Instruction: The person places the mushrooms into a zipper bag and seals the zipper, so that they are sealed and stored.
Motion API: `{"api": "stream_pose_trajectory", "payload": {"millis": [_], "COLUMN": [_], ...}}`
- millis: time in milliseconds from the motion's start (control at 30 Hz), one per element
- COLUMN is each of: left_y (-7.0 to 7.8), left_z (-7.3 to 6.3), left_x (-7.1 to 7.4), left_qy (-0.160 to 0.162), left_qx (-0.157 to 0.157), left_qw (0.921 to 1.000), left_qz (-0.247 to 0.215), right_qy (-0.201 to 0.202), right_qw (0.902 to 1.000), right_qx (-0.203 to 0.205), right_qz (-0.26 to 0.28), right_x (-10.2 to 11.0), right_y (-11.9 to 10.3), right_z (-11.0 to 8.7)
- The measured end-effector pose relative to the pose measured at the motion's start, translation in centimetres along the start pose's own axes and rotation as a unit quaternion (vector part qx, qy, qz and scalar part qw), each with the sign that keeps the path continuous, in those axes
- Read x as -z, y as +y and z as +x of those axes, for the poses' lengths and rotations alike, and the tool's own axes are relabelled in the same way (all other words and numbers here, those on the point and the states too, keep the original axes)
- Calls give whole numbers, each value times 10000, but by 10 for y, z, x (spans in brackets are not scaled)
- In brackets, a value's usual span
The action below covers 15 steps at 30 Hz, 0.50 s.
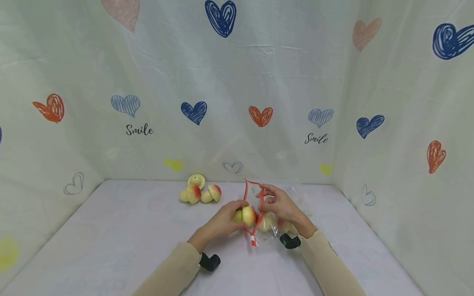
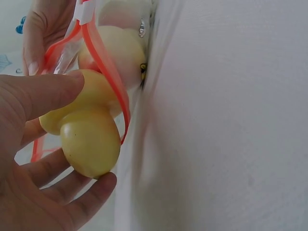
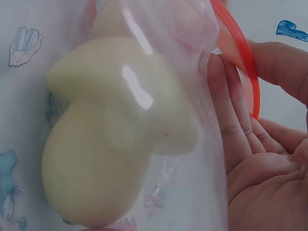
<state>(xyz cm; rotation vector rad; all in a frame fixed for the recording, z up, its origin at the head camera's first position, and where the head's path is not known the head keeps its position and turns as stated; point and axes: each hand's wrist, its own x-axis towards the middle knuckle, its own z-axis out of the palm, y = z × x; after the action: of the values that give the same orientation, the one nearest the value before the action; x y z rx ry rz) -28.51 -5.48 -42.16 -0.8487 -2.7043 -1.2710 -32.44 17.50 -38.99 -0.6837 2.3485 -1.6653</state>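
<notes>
My left hand [image 1: 224, 218] holds a toy mushroom [image 1: 249, 216], yellow with a red-tinted cap, at the mouth of a clear zip bag. The left wrist view shows the thumb over the mushroom [image 2: 91, 144] and fingertips under its stem, with the bag's red zip edge [image 2: 108, 67] around its far end. My right hand [image 1: 282, 205] pinches the zip edge [image 1: 262, 196] on the right, and the mouth stands apart. Inside the bag lie more mushrooms [image 1: 266, 223]; one pale mushroom [image 3: 96, 163] shows large through the plastic in the right wrist view.
At the back left of the white table [image 1: 122, 246] stand toy mushrooms [image 1: 194, 193], one showing its round underside [image 1: 196, 180]. A white slider [image 1: 253, 238] sits on the zip's near end. A heart-printed curtain [image 1: 229, 144] closes off the back and sides.
</notes>
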Motion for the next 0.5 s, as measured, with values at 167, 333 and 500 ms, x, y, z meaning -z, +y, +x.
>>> {"api": "stream_pose_trajectory", "payload": {"millis": [167,333,500], "left_y": [-1,-1,0], "left_z": [1,1,0], "left_x": [-3,-3,-4], "left_qy": [37,23,-61], "left_qx": [-90,-87,6], "left_qw": [10000,10000,9999], "left_qz": [14,23,160], "right_qy": [-22,-67,-30], "right_qw": [9999,10000,10000], "right_qx": [84,67,-6], "right_qz": [-73,-3,-23], "right_x": [0,-1,-2], "right_y": [-1,-7,-13], "right_z": [1,0,-3]}}
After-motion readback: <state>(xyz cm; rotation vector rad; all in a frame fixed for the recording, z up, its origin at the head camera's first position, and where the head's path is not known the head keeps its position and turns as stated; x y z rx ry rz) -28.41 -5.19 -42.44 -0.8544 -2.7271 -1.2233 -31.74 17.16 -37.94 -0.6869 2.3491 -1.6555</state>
